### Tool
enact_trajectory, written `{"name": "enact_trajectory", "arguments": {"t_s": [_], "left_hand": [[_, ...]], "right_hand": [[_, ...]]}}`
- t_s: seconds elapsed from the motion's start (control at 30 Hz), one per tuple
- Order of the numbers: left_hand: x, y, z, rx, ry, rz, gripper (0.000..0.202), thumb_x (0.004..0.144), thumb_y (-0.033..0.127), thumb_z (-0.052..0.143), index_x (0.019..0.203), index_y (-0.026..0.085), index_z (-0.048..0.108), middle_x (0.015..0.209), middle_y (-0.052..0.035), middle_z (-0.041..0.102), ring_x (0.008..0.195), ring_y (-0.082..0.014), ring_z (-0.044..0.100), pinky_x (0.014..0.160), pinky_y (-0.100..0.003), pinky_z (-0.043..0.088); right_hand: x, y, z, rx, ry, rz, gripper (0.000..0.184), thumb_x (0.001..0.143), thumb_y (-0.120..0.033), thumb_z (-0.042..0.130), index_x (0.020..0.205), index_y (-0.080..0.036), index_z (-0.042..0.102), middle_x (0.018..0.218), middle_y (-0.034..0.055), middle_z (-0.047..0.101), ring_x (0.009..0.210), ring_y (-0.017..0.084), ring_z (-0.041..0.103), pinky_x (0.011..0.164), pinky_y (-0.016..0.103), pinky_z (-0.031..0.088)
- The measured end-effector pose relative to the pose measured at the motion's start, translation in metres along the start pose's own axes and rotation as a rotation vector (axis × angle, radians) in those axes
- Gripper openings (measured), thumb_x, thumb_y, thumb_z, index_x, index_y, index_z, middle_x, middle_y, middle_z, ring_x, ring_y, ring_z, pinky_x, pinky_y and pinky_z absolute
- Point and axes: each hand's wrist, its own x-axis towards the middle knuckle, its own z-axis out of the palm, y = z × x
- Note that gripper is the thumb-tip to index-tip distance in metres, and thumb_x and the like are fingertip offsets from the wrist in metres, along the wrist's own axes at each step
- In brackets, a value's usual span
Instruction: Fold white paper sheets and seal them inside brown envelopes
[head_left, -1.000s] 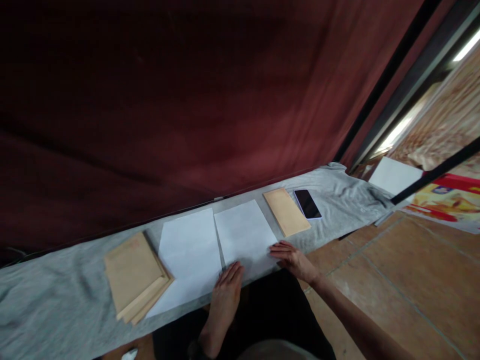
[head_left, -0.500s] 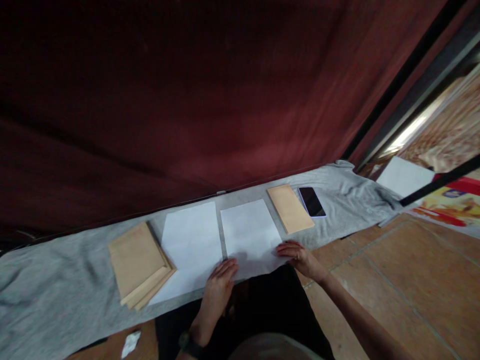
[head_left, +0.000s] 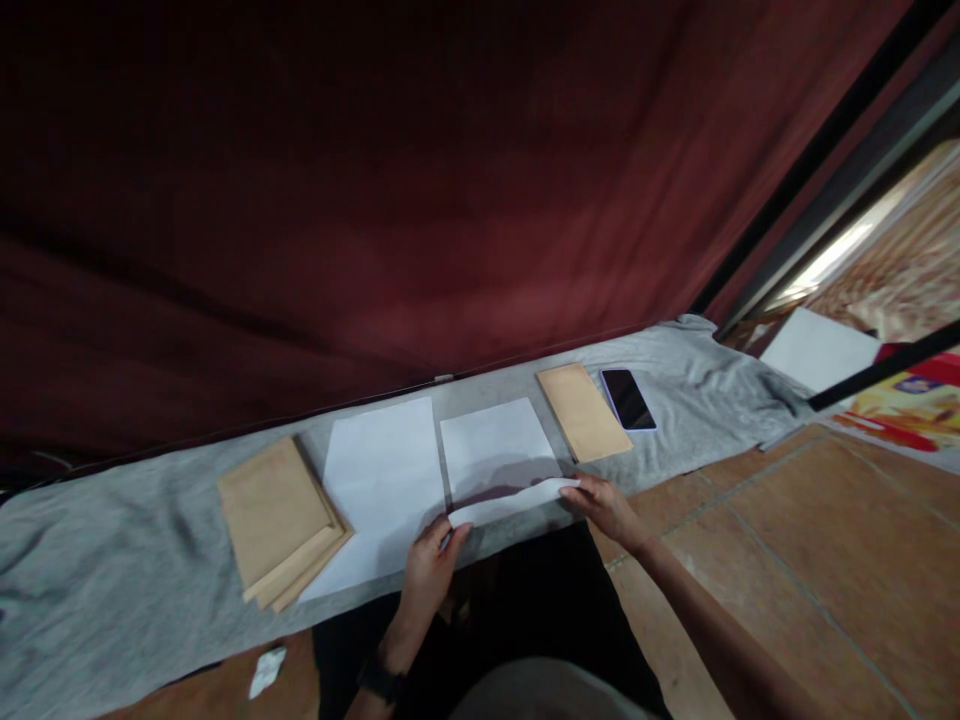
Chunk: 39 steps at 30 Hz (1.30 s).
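A white sheet of paper (head_left: 495,445) lies in front of me with its near edge lifted and bent up toward the far side. My left hand (head_left: 431,565) pinches the left end of that raised edge between thumb and fingers. At the right end, my right hand (head_left: 600,505) grips the same edge. Just left of it lies a second white sheet (head_left: 384,480), flat and partly under a fanned stack of brown envelopes (head_left: 277,515). Right of the held sheet is another brown envelope (head_left: 583,410), lying flat near my right hand.
A phone (head_left: 628,398) lies beside the right envelope. Grey cloth (head_left: 112,560) covers the narrow bench along a dark red panel (head_left: 450,200). A crumpled white scrap (head_left: 266,670) is on the tiled floor (head_left: 810,540). White paper (head_left: 821,348) and a colourful package (head_left: 915,410) sit far right.
The near edge of the right sheet has come up off the cloth and curls away from me. Both hands went from resting flat on its corners to pinching them.
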Motion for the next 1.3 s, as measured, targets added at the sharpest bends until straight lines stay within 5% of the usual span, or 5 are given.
{"name": "enact_trajectory", "arguments": {"t_s": [0.33, 0.53, 0.83, 1.07, 1.3], "left_hand": [[0.026, 0.01, 0.005, 0.168, 0.118, -0.147, 0.036, 0.098, 0.044, 0.046, 0.084, 0.019, 0.068, 0.068, -0.0016, 0.068, 0.058, -0.0164, 0.062, 0.056, -0.026, 0.04], [0.044, 0.021, 0.004, 0.442, 0.042, -0.309, 0.025, 0.099, 0.034, 0.051, 0.089, 0.019, 0.068, 0.074, -0.0038, 0.072, 0.064, -0.0162, 0.065, 0.057, -0.025, 0.033], [0.065, 0.034, 0.004, 0.629, -0.059, -0.467, 0.033, 0.099, 0.045, 0.047, 0.095, 0.022, 0.07, 0.082, -0.0073, 0.075, 0.074, -0.0216, 0.069, 0.059, -0.028, 0.035], [0.068, 0.021, -0.001, 0.32, -0.012, -0.461, 0.036, 0.098, 0.047, 0.045, 0.084, 0.021, 0.066, 0.075, -0.0041, 0.071, 0.071, -0.0186, 0.066, 0.061, -0.026, 0.038], [0.059, 0.014, -0.008, -0.122, 0.022, -0.491, 0.055, 0.084, 0.072, 0.045, 0.066, 0.022, 0.057, 0.052, 0.0022, 0.054, 0.054, -0.0179, 0.058, 0.054, -0.027, 0.038]], "right_hand": [[0.033, -0.011, 0.021, -0.202, 0.186, 0.21, 0.041, 0.1, -0.047, 0.041, 0.094, -0.021, 0.073, 0.08, 0.0052, 0.075, 0.079, 0.021, 0.072, 0.067, 0.025, 0.048], [0.053, -0.021, 0.026, -0.444, 0.11, 0.371, 0.032, 0.101, -0.043, 0.046, 0.099, -0.022, 0.07, 0.087, 0.0058, 0.076, 0.086, 0.019, 0.072, 0.069, 0.021, 0.043], [0.07, -0.042, 0.025, -0.572, 0.046, 0.492, 0.036, 0.102, -0.042, 0.043, 0.104, -0.017, 0.069, 0.091, 0.0127, 0.075, 0.091, 0.023, 0.072, 0.073, 0.026, 0.047], [0.079, -0.05, 0.032, -0.637, 0.082, 0.452, 0.035, 0.103, -0.037, 0.04, 0.107, -0.015, 0.067, 0.09, 0.0168, 0.074, 0.086, 0.027, 0.073, 0.071, 0.031, 0.049], [0.086, -0.048, 0.035, -0.683, 0.112, 0.422, 0.033, 0.103, -0.037, 0.041, 0.106, -0.016, 0.066, 0.089, 0.0149, 0.074, 0.084, 0.025, 0.073, 0.072, 0.03, 0.049]]}}
